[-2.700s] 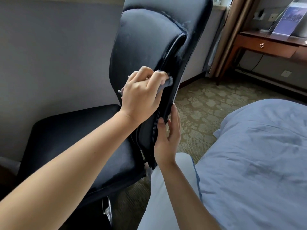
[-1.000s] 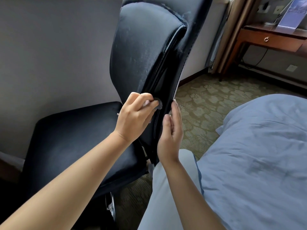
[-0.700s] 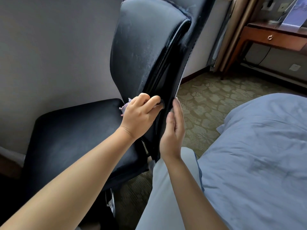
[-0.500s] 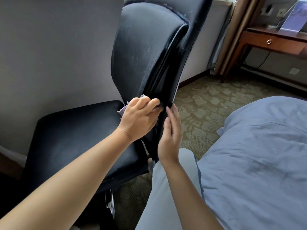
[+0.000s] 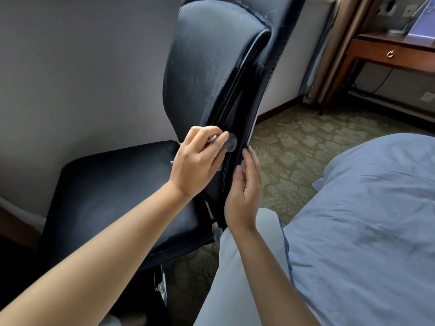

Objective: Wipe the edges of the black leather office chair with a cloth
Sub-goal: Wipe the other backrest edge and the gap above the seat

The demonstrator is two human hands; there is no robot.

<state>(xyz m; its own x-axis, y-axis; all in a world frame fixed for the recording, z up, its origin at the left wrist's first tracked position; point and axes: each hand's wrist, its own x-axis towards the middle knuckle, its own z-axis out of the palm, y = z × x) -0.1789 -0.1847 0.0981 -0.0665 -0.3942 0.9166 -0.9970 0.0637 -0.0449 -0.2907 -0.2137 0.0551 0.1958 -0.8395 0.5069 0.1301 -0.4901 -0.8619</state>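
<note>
The black leather office chair (image 5: 207,74) stands side-on before me, backrest upright, seat to the left. My left hand (image 5: 197,165) grips a small grey cloth (image 5: 230,142) and presses it against the backrest's side edge, low down near the seat. Only a crumpled tip of the cloth shows past my fingers. My right hand (image 5: 246,189) lies with straight fingers flat against the rear edge of the backrest, just right of the cloth.
A bed with a blue-grey cover (image 5: 367,220) fills the right side. My knee in light trousers (image 5: 247,267) is beside the chair. A wooden desk (image 5: 390,55) and curtain (image 5: 336,43) stand at the back right, over patterned carpet (image 5: 306,142). A grey wall is behind the chair.
My left hand slid the cloth down the backrest's side edge from mid-height to near the seat, then kept rubbing there. My right hand stayed on the rear edge, shifting slightly.
</note>
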